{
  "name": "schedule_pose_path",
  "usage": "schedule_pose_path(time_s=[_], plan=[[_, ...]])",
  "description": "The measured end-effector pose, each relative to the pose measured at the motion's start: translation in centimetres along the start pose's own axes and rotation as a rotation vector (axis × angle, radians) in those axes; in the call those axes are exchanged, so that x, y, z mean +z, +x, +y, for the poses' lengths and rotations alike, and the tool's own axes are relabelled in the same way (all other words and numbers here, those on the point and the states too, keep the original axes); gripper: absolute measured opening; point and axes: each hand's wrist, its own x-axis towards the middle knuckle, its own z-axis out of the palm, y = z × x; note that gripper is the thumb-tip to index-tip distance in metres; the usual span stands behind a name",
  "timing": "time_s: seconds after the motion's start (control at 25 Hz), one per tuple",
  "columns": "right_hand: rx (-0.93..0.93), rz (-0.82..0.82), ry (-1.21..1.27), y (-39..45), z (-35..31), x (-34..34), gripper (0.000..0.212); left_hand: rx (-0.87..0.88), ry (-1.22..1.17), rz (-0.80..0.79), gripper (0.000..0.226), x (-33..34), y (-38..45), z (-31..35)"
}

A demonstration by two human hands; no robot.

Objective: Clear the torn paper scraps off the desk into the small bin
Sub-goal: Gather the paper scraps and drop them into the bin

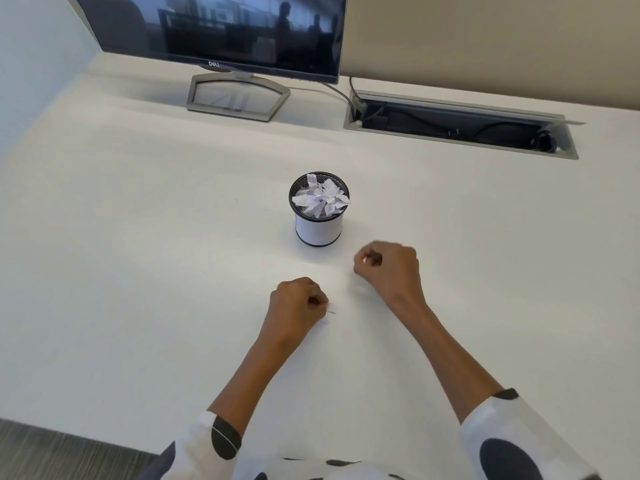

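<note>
A small round mesh bin [319, 230] with a black rim stands mid-desk, heaped with crumpled white paper scraps [320, 199]. My left hand [297, 304] rests on the desk in front of the bin, fingers pinched on a small white paper scrap [330, 310] that sticks out to the right. Another tiny scrap [325, 321] lies just below it. My right hand [389, 266] hovers right of and nearer than the bin, fingers curled on a small white bit [364, 260]. A faint pale scrap [362, 289] lies on the desk below that hand.
White desk [138, 237]. A dark monitor [221, 29] on a grey stand [237, 97] sits at the back. An open cable tray [460, 124] with black cables is recessed at the back right. The desk's front edge and grey floor [52, 452] show at lower left.
</note>
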Motion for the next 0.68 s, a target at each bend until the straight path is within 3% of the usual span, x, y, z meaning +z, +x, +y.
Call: schedule_pose_path(time_s=[0.08,0.2,0.32,0.52,0.6,0.68], plan=[[-0.104,0.116,0.163,1.2,-2.4,-0.7,0.007,-0.078,-0.262,0.107,0.011,-0.9,-0.3,-0.8],[-0.225,0.14,0.237,3.5,-5.8,-1.2,0.005,-0.139,-0.388,0.24,0.023,-2.0,-1.1,-2.2],[-0.22,0.058,0.242,4.1,-7.0,-0.8,0.012,-0.169,-0.389,0.299,0.025,-2.4,-1.9,-3.7],[-0.13,0.239,0.431,-0.1,-3.2,0.0,0.016,-0.173,-0.155,0.559,0.017,-4.7,-2.1,-6.7],[-0.077,0.08,0.309,-2.2,-0.8,1.1,0.013,-0.206,0.002,0.549,0.029,-5.4,-1.7,-7.9],[-0.004,-0.181,0.152,-3.9,0.7,2.2,0.033,-0.249,0.081,0.435,0.047,-5.5,-1.1,-8.6]])
